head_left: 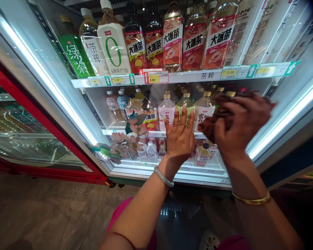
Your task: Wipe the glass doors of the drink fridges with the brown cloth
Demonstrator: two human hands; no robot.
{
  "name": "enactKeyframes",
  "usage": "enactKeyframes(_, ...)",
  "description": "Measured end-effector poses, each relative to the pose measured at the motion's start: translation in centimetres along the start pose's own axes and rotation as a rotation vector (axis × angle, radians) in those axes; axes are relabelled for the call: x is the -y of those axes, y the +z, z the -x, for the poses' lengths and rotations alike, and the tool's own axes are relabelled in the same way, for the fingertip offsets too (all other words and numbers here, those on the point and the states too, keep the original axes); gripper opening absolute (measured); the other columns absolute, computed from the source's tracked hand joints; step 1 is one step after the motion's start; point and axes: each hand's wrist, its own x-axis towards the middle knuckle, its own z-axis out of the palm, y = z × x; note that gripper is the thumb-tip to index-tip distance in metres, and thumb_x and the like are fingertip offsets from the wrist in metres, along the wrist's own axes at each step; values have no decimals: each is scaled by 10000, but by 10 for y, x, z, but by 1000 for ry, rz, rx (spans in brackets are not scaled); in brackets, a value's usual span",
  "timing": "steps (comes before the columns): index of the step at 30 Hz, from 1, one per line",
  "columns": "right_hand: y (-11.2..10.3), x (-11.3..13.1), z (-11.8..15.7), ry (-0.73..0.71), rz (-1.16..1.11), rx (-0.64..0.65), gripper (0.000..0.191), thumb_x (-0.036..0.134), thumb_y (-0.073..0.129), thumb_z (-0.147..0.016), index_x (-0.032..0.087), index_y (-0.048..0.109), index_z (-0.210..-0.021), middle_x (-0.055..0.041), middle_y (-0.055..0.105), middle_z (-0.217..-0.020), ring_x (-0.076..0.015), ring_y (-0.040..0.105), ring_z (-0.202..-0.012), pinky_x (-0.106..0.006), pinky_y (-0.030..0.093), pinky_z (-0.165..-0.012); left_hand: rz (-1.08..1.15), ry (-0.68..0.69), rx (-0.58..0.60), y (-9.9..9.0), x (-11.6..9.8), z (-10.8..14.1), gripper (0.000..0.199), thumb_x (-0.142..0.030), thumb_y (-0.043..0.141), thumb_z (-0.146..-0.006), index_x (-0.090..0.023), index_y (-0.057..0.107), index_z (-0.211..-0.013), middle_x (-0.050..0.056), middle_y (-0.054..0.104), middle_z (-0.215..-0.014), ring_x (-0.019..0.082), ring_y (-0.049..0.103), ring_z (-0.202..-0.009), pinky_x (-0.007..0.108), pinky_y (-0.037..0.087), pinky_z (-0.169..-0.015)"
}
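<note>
My left hand [180, 137], with a pale bangle at its wrist, lies flat with fingers stretched, apparently against the glass door of a drinks fridge. In my right hand [241, 126] is a bunched dark brown cloth [209, 125], up at the glass to the right of the left hand; cloth and fingers are somewhat blurred. Behind the glass, plastic drink bottles [167, 108] stand on the middle shelf, partly hidden by both hands. Left of my left hand, a lotus flower decal [125, 142] shows on the glass.
Large tea bottles [172, 38] line the upper shelf, above a strip of price tags [156, 77]. Smaller bottles [151, 151] stand on the bottom shelf. A red-framed fridge [67, 139] adjoins at left. Below is the brown floor [54, 208], with a light shoe [209, 240] at the lower edge.
</note>
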Motion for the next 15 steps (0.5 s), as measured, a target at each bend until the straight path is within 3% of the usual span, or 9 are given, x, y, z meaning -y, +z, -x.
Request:
enactKeyframes(2,5,25,4,-119,-38,98,411,297,637,-798,269,665,-1208,-72,697,-1259,-347,544,-1357,-647,312,-1241,2,18,-31,2,1,0,719,-198,404,-1015,-184,132,-1681,107,215,-1737,237,38,-1643,556,-30,-1329)
enactKeyframes(4,4,23,9,-211,-59,124,413,317,637,-805,278,664,-1216,-60,698,-1243,-325,558,-1333,-607,333,-1248,3,15,-28,4,1,0,719,-199,397,-1014,-185,130,-1682,111,218,-1736,242,45,-1643,562,-33,-1327)
enactKeyframes(7,-5,-25,10,-227,-40,56,482,366,644,-765,262,685,-1234,-91,676,-1236,-355,577,-1302,-601,397,-1188,-8,-11,13,2,0,0,736,-210,395,-1009,-196,105,-1686,95,216,-1742,254,53,-1643,568,-41,-1327)
enactKeyframes(9,-12,-64,8,-150,-13,-32,546,345,655,-718,256,688,-1255,-105,654,-1257,-381,582,-1279,-628,431,-1111,-9,-16,30,0,0,0,756,-212,403,-1005,-206,77,-1687,78,215,-1745,252,54,-1644,566,-38,-1330)
enactKeyframes(11,-15,-85,4,-57,11,-117,613,287,654,-679,270,664,-1292,-107,622,-1292,-387,579,-1252,-645,454,-1027,-6,-16,42,-2,-1,0,779,-207,418,-999,-212,53,-1687,69,205,-1748,250,56,-1645,563,-28,-1332)
enactKeyframes(13,-14,-78,1,35,41,-153,636,238,644,-669,278,645,-1304,-111,602,-1317,-389,565,-1257,-669,433,-1026,-4,-11,41,-2,0,0,789,-206,432,-993,-211,57,-1687,71,190,-1751,255,54,-1645,563,-21,-1333)
enactKeyframes(15,-7,-45,1,118,63,-116,581,221,641,-704,268,647,-1283,-115,607,-1340,-397,538,-1320,-704,340,-1135,-10,-5,32,-2,1,1,775,-210,439,-991,-203,96,-1686,80,193,-1749,258,46,-1644,564,-23,-1331)
